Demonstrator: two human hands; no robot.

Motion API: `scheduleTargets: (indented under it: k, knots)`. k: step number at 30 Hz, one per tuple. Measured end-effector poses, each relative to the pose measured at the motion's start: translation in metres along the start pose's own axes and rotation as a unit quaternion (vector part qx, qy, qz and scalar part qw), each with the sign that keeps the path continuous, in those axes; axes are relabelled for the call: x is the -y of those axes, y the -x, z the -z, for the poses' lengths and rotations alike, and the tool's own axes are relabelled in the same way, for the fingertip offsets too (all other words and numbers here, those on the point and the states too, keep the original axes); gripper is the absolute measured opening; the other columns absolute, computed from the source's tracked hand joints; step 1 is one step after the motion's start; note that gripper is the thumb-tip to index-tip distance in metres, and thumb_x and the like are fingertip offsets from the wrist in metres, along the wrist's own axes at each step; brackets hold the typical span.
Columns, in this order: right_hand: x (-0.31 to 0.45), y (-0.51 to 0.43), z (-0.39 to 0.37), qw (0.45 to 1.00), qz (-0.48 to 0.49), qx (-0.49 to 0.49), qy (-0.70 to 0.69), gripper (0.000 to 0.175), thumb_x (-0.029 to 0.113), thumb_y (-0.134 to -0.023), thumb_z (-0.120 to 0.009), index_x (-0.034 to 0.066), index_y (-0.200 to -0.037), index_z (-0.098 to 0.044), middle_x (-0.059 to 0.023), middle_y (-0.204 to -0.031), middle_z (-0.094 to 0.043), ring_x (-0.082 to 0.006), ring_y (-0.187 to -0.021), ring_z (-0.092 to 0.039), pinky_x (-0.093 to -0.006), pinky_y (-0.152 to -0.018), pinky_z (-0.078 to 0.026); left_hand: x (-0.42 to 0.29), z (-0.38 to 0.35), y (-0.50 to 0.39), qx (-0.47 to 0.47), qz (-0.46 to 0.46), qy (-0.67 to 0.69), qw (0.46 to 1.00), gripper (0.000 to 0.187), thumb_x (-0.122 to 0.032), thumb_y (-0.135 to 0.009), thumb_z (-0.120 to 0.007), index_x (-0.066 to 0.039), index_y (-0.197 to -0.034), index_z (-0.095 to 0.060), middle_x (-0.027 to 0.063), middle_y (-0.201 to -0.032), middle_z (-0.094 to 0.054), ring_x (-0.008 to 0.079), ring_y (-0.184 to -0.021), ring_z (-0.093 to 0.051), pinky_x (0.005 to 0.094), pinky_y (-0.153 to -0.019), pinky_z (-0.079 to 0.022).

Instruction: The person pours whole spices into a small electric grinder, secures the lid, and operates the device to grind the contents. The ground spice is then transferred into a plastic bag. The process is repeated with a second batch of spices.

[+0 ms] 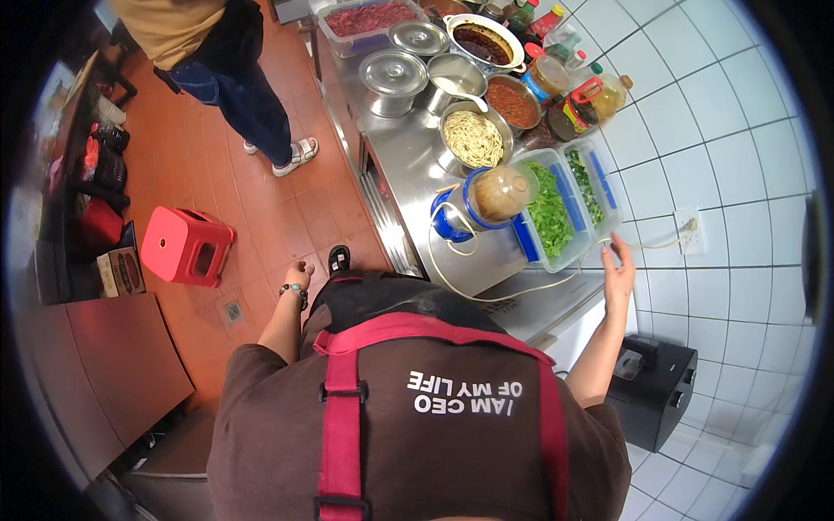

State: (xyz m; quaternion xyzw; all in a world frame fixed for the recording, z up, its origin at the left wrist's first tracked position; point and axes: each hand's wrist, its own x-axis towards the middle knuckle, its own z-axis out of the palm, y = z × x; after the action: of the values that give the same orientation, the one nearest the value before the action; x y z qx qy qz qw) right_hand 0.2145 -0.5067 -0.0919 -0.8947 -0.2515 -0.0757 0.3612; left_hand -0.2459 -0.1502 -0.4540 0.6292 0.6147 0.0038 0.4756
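Observation:
My left hand (pixel 300 273), with a beaded bracelet at the wrist, hangs over the tiled floor, its fingers loosely bent around nothing. At the right, my right hand (pixel 618 267) is raised with fingers apart beside a thin pale power cord (pixel 521 292); whether they touch is unclear. This cord runs from a blue-based appliance with a clear dome (pixel 498 194) towards a wall socket (pixel 689 231). Near my right hand are a plastic box of chopped green leaves (pixel 551 215) and a second box of greens (pixel 589 185). A metal bowl of pale strips (pixel 474 138) stands beyond the appliance.
Lidded pots (pixel 393 78), a bowl of red sauce (pixel 512 103) and several bottles crowd the steel counter (pixel 397 146) by the tiled wall. A red stool (pixel 189 247) stands on the floor. Another person (pixel 228 84) stands ahead. A black appliance (pixel 658 391) is at the right.

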Motion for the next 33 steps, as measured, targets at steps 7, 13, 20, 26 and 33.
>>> scheduleTargets:
  k: [7, 13, 20, 26, 33]
  knots:
    - [0.027, 0.030, -0.033, 0.961, -0.031, 0.271, 0.048, 0.035, 0.022, -0.082, -0.064, 0.0060, -0.113, -0.061, -0.0141, -0.100, -0.067, -0.0228, -0.091, -0.064, -0.0335, -0.081, -0.048, 0.034, 0.007, 0.010, 0.024, 0.087, -0.043, 0.995, 0.054, -0.034, -0.082, -0.063, 0.001, -0.123, -0.052, 0.0221, -0.119, -0.058, 0.0335, -0.112, -0.055, 0.0390, -0.094, -0.044]
    - [0.050, 0.042, -0.065, 0.945, 0.020, 0.310, 0.105, 0.035, 0.026, -0.082, -0.063, 0.0073, -0.112, -0.062, -0.0128, -0.097, -0.068, -0.0254, -0.086, -0.065, -0.0347, -0.076, -0.049, 0.047, 0.007, 0.013, 0.021, 0.106, -0.041, 0.993, 0.054, -0.035, -0.082, -0.063, 0.000, -0.122, -0.053, 0.0221, -0.118, -0.059, 0.0343, -0.112, -0.055, 0.0394, -0.095, -0.044]
    - [0.061, 0.039, -0.071, 0.947, 0.036, 0.301, 0.105, 0.035, 0.025, -0.081, -0.064, 0.0064, -0.111, -0.062, -0.0137, -0.096, -0.067, -0.0270, -0.085, -0.065, -0.0361, -0.076, -0.049, 0.024, 0.003, 0.008, -0.002, 0.061, -0.018, 0.998, 0.052, -0.034, -0.082, -0.063, 0.003, -0.118, -0.056, 0.0226, -0.111, -0.061, 0.0323, -0.107, -0.059, 0.0382, -0.091, -0.046]
    - [0.055, 0.042, -0.070, 0.952, 0.026, 0.289, 0.099, 0.034, 0.025, -0.081, -0.064, 0.0069, -0.110, -0.063, -0.0134, -0.096, -0.067, -0.0267, -0.084, -0.065, -0.0361, -0.076, -0.049, -0.067, -0.015, -0.037, 0.044, -0.063, 0.145, 0.986, 0.039, -0.033, -0.084, -0.061, 0.004, -0.097, -0.065, 0.0158, -0.089, -0.069, 0.0246, -0.080, -0.067, 0.0328, -0.071, -0.052]
    - [0.061, 0.046, -0.066, 0.960, 0.015, 0.267, 0.082, 0.032, 0.023, -0.081, -0.064, 0.0077, -0.109, -0.063, -0.0119, -0.093, -0.068, -0.0256, -0.083, -0.065, -0.0362, -0.076, -0.049, -0.291, -0.050, 0.012, 0.270, -0.164, 0.289, 0.904, 0.032, -0.025, -0.091, -0.058, -0.001, -0.112, -0.056, 0.0066, -0.098, -0.066, 0.0136, -0.082, -0.064, 0.0248, -0.069, -0.049]
